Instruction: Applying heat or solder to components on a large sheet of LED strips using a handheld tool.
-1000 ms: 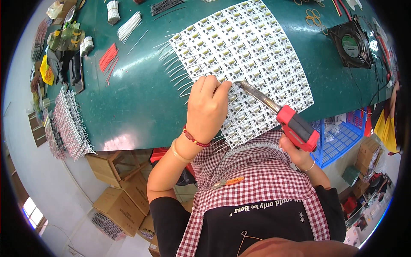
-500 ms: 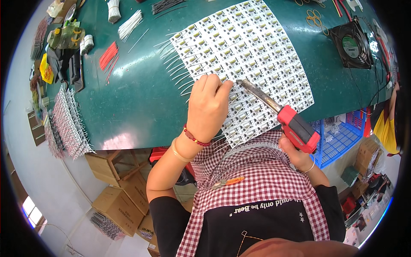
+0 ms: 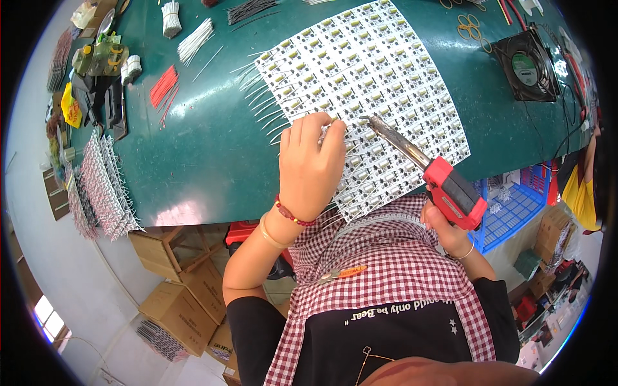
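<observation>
A large white panel of small circuit boards (image 3: 380, 83) lies on the green table (image 3: 212, 154), with white wire leads sticking out along its left edge. My left hand (image 3: 312, 167) rests on the panel's near left part, fingertips pinching a thin white wire against a board. My right hand (image 3: 444, 228) grips the red handle of a soldering gun (image 3: 450, 190). Its metal tip points up-left and ends just to the right of my left fingertips, close above the panel.
Bundles of white wires (image 3: 193, 38) and red wires (image 3: 162, 87) lie at the far left. Finished wired boards (image 3: 103, 186) are stacked at the table's left edge. A black fan (image 3: 524, 64) sits far right. Cardboard boxes (image 3: 187, 302) and a blue crate (image 3: 515, 206) stand below.
The soldering gun's tip has shifted slightly left toward my left fingertips. My left hand has stayed on the panel.
</observation>
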Available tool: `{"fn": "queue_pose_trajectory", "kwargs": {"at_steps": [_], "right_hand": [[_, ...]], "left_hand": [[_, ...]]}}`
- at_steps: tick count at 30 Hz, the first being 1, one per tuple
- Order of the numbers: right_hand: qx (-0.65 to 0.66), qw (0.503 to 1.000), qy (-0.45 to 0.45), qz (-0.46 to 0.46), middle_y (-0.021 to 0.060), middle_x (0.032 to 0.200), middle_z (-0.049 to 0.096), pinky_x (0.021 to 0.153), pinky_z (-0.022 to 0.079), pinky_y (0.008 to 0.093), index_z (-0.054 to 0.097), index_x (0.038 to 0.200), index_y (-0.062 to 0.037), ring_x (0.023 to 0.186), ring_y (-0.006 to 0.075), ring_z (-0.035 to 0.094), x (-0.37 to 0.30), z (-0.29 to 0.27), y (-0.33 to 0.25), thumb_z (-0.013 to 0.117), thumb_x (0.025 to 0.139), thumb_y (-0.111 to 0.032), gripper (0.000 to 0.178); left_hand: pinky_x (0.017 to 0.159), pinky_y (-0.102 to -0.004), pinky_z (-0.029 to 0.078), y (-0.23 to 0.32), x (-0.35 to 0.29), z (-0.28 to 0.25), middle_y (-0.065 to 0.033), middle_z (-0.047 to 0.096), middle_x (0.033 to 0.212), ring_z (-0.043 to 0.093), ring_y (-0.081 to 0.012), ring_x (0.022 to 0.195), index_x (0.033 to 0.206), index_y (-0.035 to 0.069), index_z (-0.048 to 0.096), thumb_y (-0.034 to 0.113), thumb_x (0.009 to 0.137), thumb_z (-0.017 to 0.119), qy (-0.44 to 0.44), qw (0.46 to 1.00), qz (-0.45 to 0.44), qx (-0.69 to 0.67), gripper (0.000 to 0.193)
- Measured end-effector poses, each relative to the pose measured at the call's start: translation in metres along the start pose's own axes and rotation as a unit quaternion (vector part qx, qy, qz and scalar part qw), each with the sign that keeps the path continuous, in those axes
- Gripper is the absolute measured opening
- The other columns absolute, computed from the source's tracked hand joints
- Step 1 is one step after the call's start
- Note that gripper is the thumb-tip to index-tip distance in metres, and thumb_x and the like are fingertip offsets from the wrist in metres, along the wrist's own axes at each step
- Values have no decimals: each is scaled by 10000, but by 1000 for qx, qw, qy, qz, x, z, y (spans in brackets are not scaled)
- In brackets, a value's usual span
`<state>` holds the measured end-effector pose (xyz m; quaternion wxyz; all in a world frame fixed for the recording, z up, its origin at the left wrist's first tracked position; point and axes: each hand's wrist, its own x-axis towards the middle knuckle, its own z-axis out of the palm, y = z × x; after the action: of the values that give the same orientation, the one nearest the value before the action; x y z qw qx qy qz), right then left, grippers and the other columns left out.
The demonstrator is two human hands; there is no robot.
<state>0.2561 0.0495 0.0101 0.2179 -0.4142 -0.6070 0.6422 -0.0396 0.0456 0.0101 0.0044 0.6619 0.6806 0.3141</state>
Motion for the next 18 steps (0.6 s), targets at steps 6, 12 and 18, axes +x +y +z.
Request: {"fn": "queue_pose_trajectory", "kwargs": {"at_steps": [6,12,18], "right_hand": [[17,999,22,31,56,872,622,639,464,305,664,1068,-8,735,134,583,0,-3,0,712,864,-54,214],[14,999,37,35,81,878,638,618,471,308,675,1012,-4,700,160,612,2,-1,2,746,820,-65,213],[1,998,34,43,69,870,626,595,459,296,679,1014,-12,673,150,596,3,-2,6,751,817,-63,216]], "left_hand": [[762,-374,466,7,-10,4,-88,575,976,568,-273,883,861,42,624,2,758,743,-15,999,-48,21,163],[789,-401,475,10,-7,3,-89,581,982,567,-279,891,824,30,615,24,783,742,-31,993,-111,6,134],[792,-395,474,15,-5,2,-84,588,987,567,-276,910,799,16,606,31,793,739,-31,987,-160,-11,134]]}}
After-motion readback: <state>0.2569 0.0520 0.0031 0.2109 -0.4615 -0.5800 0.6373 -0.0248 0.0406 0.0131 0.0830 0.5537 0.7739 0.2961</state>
